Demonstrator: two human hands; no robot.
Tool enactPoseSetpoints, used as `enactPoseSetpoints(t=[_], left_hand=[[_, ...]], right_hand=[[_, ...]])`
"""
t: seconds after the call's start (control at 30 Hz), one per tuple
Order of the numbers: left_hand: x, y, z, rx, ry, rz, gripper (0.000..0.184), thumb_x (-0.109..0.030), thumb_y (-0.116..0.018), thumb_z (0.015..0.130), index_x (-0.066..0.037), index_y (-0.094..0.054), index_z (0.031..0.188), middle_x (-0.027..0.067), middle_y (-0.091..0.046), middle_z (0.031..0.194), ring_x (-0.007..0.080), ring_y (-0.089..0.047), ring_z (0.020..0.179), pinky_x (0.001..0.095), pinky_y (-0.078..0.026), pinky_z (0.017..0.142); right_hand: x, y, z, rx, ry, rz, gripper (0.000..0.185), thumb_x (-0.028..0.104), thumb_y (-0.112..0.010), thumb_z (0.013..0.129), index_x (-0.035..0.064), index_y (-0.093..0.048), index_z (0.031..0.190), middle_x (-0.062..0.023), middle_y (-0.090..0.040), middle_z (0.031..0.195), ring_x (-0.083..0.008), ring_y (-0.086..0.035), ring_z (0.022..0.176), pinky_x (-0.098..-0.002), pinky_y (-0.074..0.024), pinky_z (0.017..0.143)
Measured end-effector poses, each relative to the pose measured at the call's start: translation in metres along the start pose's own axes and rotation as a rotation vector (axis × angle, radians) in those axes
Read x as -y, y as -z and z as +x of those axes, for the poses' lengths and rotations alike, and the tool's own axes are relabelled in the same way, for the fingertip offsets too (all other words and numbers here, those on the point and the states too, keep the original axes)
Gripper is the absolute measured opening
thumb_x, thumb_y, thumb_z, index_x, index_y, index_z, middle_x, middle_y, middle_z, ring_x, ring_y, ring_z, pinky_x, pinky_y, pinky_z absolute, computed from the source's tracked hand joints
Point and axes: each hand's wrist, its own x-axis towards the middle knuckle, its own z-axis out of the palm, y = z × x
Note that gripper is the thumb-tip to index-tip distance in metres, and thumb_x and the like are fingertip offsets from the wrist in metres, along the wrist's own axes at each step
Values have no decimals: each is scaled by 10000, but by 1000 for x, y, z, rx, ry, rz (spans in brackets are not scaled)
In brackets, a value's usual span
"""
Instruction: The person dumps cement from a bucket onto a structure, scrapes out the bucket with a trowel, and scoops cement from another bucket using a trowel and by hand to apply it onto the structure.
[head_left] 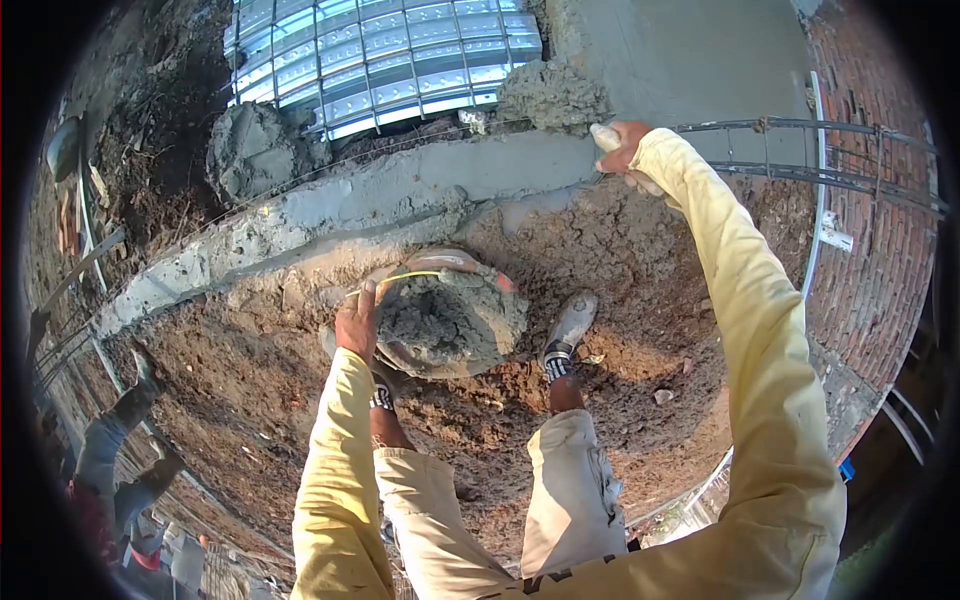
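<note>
My left hand (356,322) is closed on the left rim of a round basin (450,261), which holds grey wet mortar (435,318) and stands on the soil between my feet. My right hand (628,155) reaches out to the upper right, its fingers wrapped round a pale rounded handle (604,137). Whatever the handle belongs to is hidden below the hand. Beneath that hand runs a long concrete ledge (400,180) with a smoothed grey top.
Past the ledge lie metal decking with a wire grid (390,60), mortar heaps (255,150) and wet concrete (700,60). Rebar (770,125) reaches a brick wall (870,220) at right. Another person's legs (110,430) show at left. My shoe (573,320) is right of the basin.
</note>
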Motion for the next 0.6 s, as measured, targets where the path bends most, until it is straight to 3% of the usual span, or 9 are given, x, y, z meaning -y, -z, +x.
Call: enactPoseSetpoints(t=[0.07,0.1,0.17,0.23,0.3,0.37,0.47,0.57,0.6], left_hand=[[-8,0,-3,-5,25,-7,571,-486,-449,924,41,-598,1087,156,-650,958,208,-559,877,322,-418,827],[-5,-2,-2,-16,30,-27,576,-490,-452,923,40,-598,1094,150,-650,964,205,-557,880,320,-418,830],[5,-5,2,-33,38,-63,585,-498,-458,921,39,-598,1108,139,-649,978,198,-553,887,315,-417,836],[-3,-4,-3,-21,51,-76,581,-493,-465,922,40,-598,1110,128,-647,988,191,-550,893,310,-415,842],[-5,-3,-3,-14,61,-71,573,-486,-467,925,39,-600,1112,122,-646,992,186,-547,896,306,-414,844],[-4,-2,-2,-11,65,-49,562,-477,-464,929,36,-601,1113,120,-645,991,183,-544,894,302,-414,841],[-9,-5,-4,-85,1,-101,582,-517,-483,906,48,-622,936,101,-561,719,177,-454,688,329,-397,650],[-5,-5,-3,-73,-34,-163,536,-480,-473,923,29,-636,950,91,-561,709,175,-448,675,330,-396,642],[-7,-6,-6,-69,-29,-158,529,-476,-470,926,25,-638,955,89,-561,706,177,-449,673,330,-396,642]], right_hand=[[10,13,58,-96,-181,-282,582,278,-753,678,25,-525,1150,-130,-616,673,-214,-603,536,-385,-492,528],[14,15,90,-126,-254,-406,583,313,-771,649,19,-581,1115,-137,-667,778,-231,-644,635,-396,-513,625],[5,14,150,-104,-176,-711,560,333,-773,642,10,-627,1075,-163,-674,941,-284,-661,849,-388,-517,752],[2,0,156,-293,-221,-600,477,317,-742,683,16,-648,1041,-169,-654,1045,-305,-632,970,-407,-501,828],[2,-13,136,-579,-244,-289,372,281,-705,734,30,-666,1007,-164,-633,1110,-312,-592,1069,-438,-478,884],[0,-16,95,-616,-226,-239,403,267,-677,759,21,-618,1073,-188,-622,1112,-327,-591,1062,-429,-470,899],[-19,-28,34,-638,-123,-192,587,336,-657,788,15,-419,1218,-272,-570,1130,-389,-558,1077,-429,-441,916],[-69,-80,-42,-630,203,-103,536,264,-656,803,15,-415,1212,-228,-585,1042,-387,-580,971,-412,-442,854],[-69,-99,-78,-512,133,-95,538,250,-653,805,21,-403,1222,-217,-584,1021,-393,-578,951,-411,-445,843]])
